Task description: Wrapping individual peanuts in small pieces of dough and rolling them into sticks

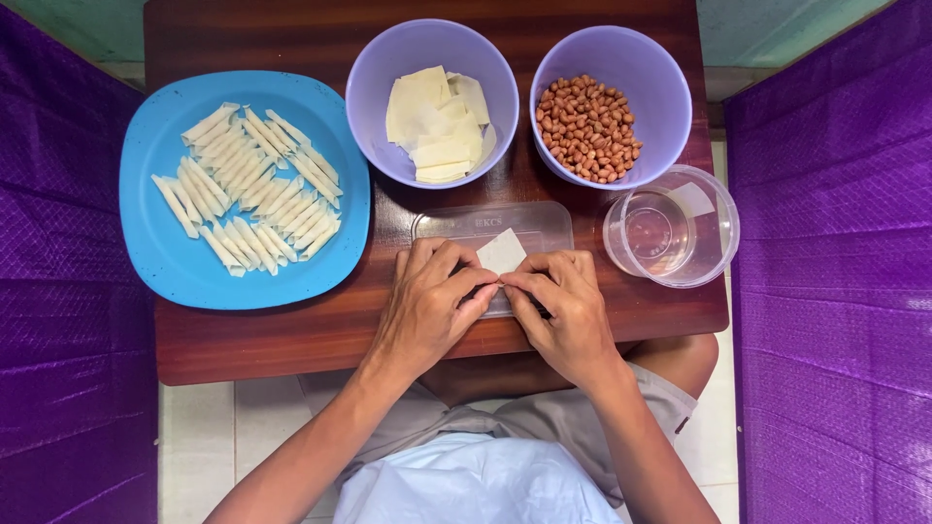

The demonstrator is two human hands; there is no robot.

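left hand (427, 306) and right hand (563, 309) together, fingers (482, 288) seemingly pinching

Blue round plastic plate (155, 243) of rolled dough sticks (250, 189) at left on brown wooden desk (291, 335); lilac bowl of dough sheets (374, 107) centre-back, lilac bowl of peanuts (660, 97) right, clear round water tub (714, 233) before it.

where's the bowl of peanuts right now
In the head view, the purple bowl of peanuts sits at the table's far right, beside the purple bowl of wrappers and just behind the clear round container.
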